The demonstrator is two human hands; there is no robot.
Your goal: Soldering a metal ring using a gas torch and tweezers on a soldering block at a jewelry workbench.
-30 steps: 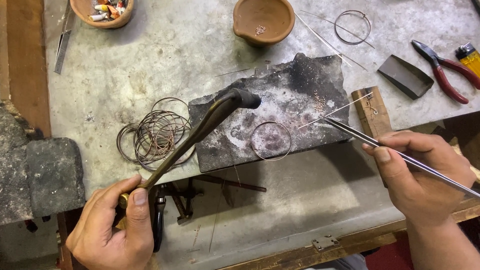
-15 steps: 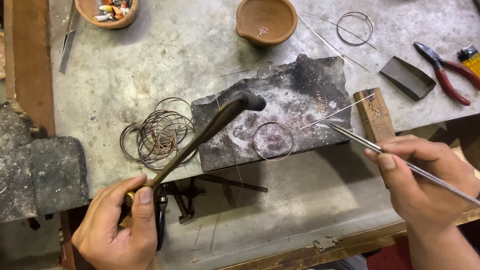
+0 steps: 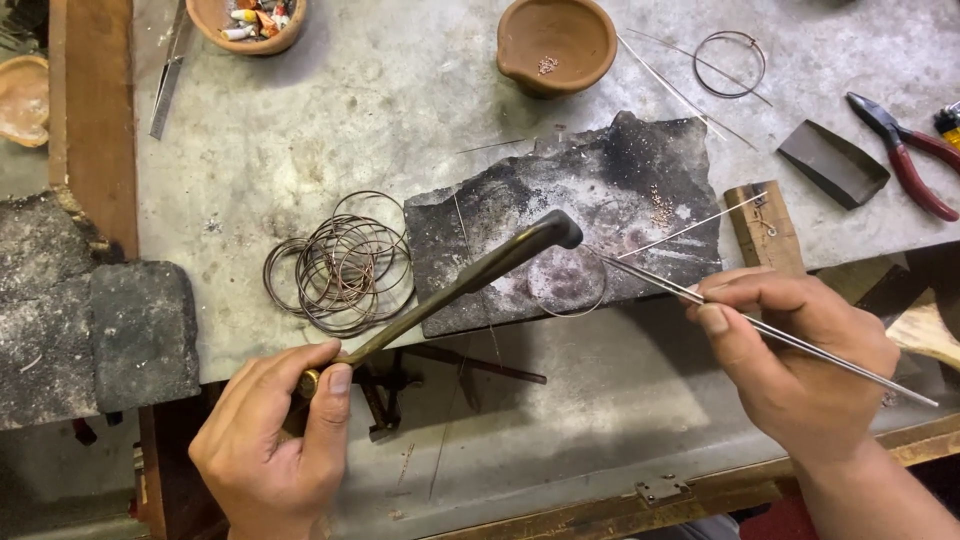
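My left hand (image 3: pixel 275 440) grips the base of a dark metal torch (image 3: pixel 470 275) whose bent nozzle hangs over a charred grey block (image 3: pixel 620 190). A thin wire ring (image 3: pixel 566 284) lies on the block's near edge, just right of the nozzle. My right hand (image 3: pixel 795 360) pinches long thin metal tweezers (image 3: pixel 690 295); their tips reach the ring's right side. A straight thin wire (image 3: pixel 690 228) lies on the block beside them.
A pile of wire rings (image 3: pixel 340 270) lies left of the block. Behind are a clay bowl (image 3: pixel 555 40), a second bowl with small bits (image 3: pixel 245 20), another wire ring (image 3: pixel 730 62), red-handled pliers (image 3: pixel 905 160), a dark wedge (image 3: pixel 830 160) and a small wooden block (image 3: pixel 765 225).
Both hands and their tools hold almost the same positions. The tweezers' tips have crept slightly closer to the ring on the block.
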